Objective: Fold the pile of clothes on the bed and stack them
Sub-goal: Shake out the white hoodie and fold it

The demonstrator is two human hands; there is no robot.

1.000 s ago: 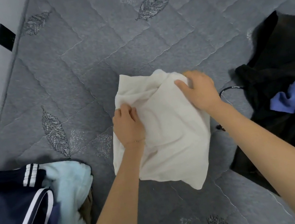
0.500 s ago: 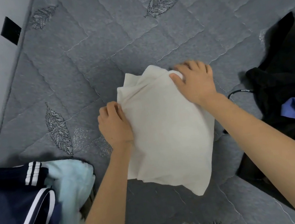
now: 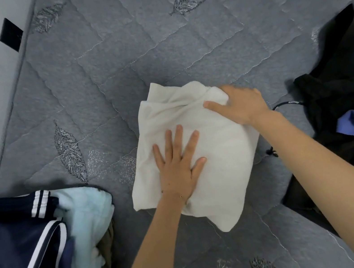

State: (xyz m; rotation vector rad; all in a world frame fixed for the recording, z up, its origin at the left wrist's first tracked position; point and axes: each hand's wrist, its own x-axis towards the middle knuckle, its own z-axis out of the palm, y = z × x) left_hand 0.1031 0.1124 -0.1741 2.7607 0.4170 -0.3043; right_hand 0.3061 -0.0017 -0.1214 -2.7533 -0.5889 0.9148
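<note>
Presently nearest: stack (image 3: pixel 15 256) sitting at the near-left of the bed (image 3: pixel 132 47), a navy striped piece lying over a pale blue one.
Left hand (image 3: pixel 178 169): lying flat, fingers spread, pressing the middle of the cloth (image 3: pixel 223 161).
Cloth: white, folded, resting mid-bed between stack and pile.
Right hand (image 3: pixel 242 105): curling round the cloth's far right corner, thumb on top.
Pile (image 3: pixel 341 93): black and purple pieces waiting at right, unfolded.
Risk: far edge is bunching; lifting it by one corner is likely letting the layers slide open.
</note>
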